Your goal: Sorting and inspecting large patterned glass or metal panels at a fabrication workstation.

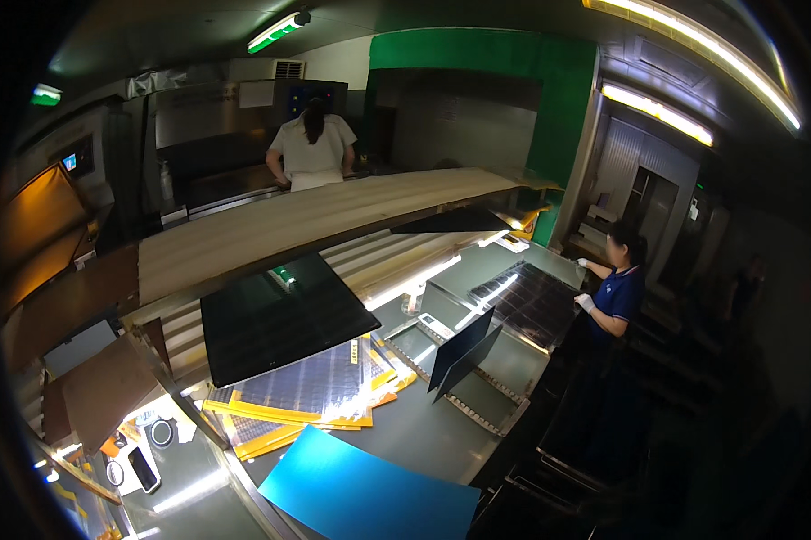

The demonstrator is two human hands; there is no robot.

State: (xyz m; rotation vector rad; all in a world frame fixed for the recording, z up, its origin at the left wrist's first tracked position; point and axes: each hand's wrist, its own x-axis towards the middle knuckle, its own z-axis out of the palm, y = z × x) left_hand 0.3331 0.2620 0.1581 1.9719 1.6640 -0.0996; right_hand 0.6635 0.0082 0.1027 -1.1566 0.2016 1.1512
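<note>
Neither my left hand nor my right hand shows in the head view. Closest to the lower edge lies a bright blue sheet (365, 490), flat on the grey bench top. Beyond it is a fanned stack of gridded films with yellow borders (293, 382), which reflect the lamp glare. A large glossy black panel (284, 315) slopes down over the back of that stack. To the right, two dark plates (464, 351) stand upright and a little apart in a slotted rack (486, 416).
At right, a co-worker in a blue shirt (617, 292) and white gloves is at a dark gridded sheet (536, 301). Another person (314, 144) faces away at the back. A long shelf (333, 220) spans the bench. A phone (143, 470) lies at lower left.
</note>
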